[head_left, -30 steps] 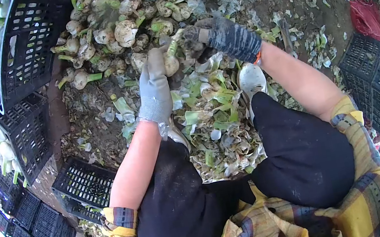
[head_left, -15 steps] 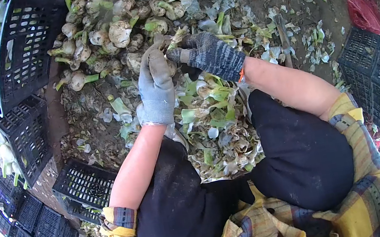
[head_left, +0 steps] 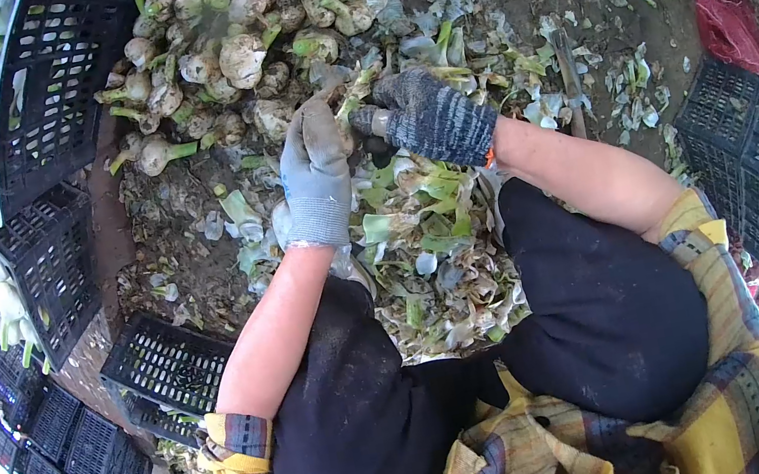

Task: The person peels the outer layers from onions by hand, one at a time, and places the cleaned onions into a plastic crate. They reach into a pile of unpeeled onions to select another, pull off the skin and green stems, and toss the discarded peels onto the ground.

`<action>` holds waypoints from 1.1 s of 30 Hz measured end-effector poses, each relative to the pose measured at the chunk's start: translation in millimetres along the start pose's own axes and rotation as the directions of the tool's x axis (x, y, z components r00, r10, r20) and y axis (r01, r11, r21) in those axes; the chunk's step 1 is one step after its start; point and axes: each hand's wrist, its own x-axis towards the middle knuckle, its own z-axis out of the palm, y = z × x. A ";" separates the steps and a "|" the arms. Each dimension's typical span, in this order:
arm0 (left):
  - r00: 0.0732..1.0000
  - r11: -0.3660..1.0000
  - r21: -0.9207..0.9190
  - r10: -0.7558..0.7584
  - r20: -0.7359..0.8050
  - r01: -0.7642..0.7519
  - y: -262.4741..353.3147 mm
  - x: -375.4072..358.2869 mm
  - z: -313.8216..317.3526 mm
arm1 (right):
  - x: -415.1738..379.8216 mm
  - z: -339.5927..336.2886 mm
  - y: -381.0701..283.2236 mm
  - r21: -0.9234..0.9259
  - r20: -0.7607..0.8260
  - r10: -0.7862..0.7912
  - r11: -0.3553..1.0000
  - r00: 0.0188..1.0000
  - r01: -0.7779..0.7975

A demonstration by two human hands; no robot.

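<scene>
My left hand (head_left: 314, 162), in a light grey work glove, is closed around a garlic bulb, mostly hidden by the fingers. Its pale green stem (head_left: 360, 88) sticks up between my two hands. Close on the right is my right hand (head_left: 441, 114), in a dark striped knit glove, with its fingers curled. A small greyish piece shows by its thumb; I cannot make out what it is. Under both hands lies a heap of peeled skins and cut leaves (head_left: 437, 217), between my knees. Just beyond the left hand is a pile of soil-stained garlic bulbs (head_left: 242, 61) with green stems.
Black plastic crates (head_left: 53, 86) holding pale, stemmed bulbs stand stacked at the left. Another black crate (head_left: 164, 366) sits by my left knee. More crates (head_left: 751, 141) are at the right, near a red mesh sack (head_left: 729, 33). Dry skins litter the soil.
My right hand has moved slightly right and down, away from the left hand, so the gap between them is wider. My left hand stays nearly in place.
</scene>
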 end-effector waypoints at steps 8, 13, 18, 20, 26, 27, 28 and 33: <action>0.812 0.768 -0.273 -0.519 0.266 0.580 21.0 6.8 -9.2 | -3.8 2.9 -6.0 0.082 -0.041 0.137 0.988 0.990 -0.134; 0.998 0.997 0.046 0.055 0.028 -0.057 -7.2 6.0 8.3 | -0.2 5.8 11.2 0.095 -0.097 0.245 0.967 0.965 -0.236; 0.902 0.848 -0.306 -0.400 0.165 0.432 17.4 5.1 -1.1 | -0.2 0.8 2.7 0.105 -0.126 0.235 0.969 0.964 -0.223; 0.814 0.718 -0.384 -0.492 0.309 0.580 12.9 8.0 -7.0 | -0.3 1.1 4.6 0.071 -0.102 0.228 0.973 0.968 -0.221; 0.965 0.965 -0.110 -0.220 0.143 0.236 19.5 0.6 6.7 | -2.9 7.3 11.4 0.212 -0.157 0.286 0.945 0.945 -0.251; 0.938 0.919 -0.203 -0.312 0.151 0.338 18.7 0.5 4.0 | -1.7 11.5 18.1 0.284 -0.145 0.298 0.926 0.944 -0.249; 0.902 0.853 -0.294 -0.399 0.167 0.431 23.6 0.5 3.0 | -0.1 12.0 17.3 0.352 -0.130 0.308 0.903 0.942 -0.246; 0.828 0.727 -0.401 -0.453 0.330 0.558 15.4 6.3 -4.9 | -5.7 5.0 15.0 0.252 -0.114 0.271 0.939 0.956 -0.236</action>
